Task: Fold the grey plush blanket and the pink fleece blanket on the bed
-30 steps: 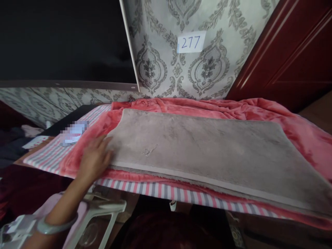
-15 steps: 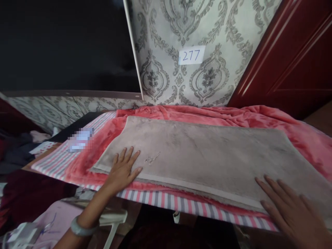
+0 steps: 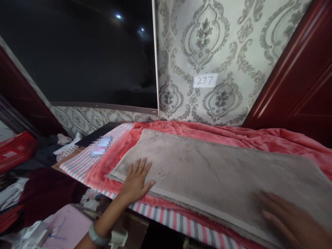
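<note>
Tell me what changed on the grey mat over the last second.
The left hand moved from the grey mat's left edge onto its top, palm flat. The right hand came in and pressed flat near the right end. Mat, pink blanket and striped cloth stayed put.

One second ago only the left hand [image 3: 136, 181] could be seen, and it was at the left edge of the grey mat [image 3: 218, 173], on the pink blanket [image 3: 100, 171]. Now it lies flat on the mat near the front left corner, fingers spread. The right hand [image 3: 293, 221] has come in too. It lies flat on the mat near the front right edge, and it looks blurry. The left corner of the mat now sits further out over the blanket than before.
</note>
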A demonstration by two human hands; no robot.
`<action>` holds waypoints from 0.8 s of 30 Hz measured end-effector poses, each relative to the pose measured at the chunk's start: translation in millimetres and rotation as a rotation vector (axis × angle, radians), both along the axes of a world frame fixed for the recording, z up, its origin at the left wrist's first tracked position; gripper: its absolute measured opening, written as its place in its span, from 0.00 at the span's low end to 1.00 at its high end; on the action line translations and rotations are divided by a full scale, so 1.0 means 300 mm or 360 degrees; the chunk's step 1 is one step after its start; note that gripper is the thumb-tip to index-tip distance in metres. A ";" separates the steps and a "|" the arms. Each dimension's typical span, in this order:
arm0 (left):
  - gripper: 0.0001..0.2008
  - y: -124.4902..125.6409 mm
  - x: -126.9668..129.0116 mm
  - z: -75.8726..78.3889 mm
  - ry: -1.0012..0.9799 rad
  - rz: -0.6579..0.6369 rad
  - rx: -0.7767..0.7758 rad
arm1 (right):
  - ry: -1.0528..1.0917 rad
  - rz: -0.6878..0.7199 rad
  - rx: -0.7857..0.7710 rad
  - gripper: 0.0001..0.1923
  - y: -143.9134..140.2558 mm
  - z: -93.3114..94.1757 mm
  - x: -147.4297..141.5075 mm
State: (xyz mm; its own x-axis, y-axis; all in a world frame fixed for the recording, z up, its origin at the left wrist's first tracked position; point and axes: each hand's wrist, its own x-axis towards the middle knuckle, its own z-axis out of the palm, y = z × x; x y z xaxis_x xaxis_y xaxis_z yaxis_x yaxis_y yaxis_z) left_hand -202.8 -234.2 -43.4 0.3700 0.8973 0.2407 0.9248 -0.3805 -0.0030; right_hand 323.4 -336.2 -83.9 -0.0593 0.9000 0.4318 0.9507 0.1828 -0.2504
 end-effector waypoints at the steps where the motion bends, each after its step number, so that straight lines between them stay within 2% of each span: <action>1: 0.35 -0.005 0.005 0.006 -0.0012 0.0005 -0.0019 | -0.0010 0.0123 -0.0145 0.26 0.044 0.045 -0.075; 5: 0.35 -0.024 0.016 0.038 -0.0078 0.0007 -0.0071 | -0.0027 0.0566 -0.0449 0.31 0.200 0.229 -0.428; 7: 0.34 -0.026 0.005 0.058 -0.0117 -0.0017 -0.0106 | -0.0037 0.0778 -0.0553 0.30 0.261 0.295 -0.579; 9: 0.29 -0.018 -0.022 0.077 -0.0181 -0.0014 -0.0097 | -0.0042 0.0944 -0.0644 0.29 0.319 0.336 -0.690; 12: 0.24 0.002 -0.075 0.092 -0.0248 0.0087 0.0064 | -0.0012 0.1078 -0.0714 0.29 0.429 0.363 -0.789; 16: 0.25 0.012 -0.117 0.056 -0.0153 0.0072 0.0280 | 0.0192 0.1066 -0.0587 0.26 0.649 0.369 -0.873; 20: 0.28 0.002 -0.120 -0.011 -0.0072 0.0024 0.0323 | 0.0420 0.0868 -0.0438 0.23 0.894 0.367 -0.973; 24: 0.31 -0.003 -0.120 -0.040 -0.0025 0.0020 0.0435 | 0.0556 0.0718 -0.0453 0.22 1.072 0.367 -1.084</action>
State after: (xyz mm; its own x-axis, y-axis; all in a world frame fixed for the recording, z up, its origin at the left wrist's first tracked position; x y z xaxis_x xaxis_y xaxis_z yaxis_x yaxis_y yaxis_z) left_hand -238.9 -235.2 -55.5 0.3539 0.8027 0.4800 0.9300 -0.3563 -0.0899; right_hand -1.9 -14.7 26.3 -0.3582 0.9017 0.2420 0.6494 0.4268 -0.6294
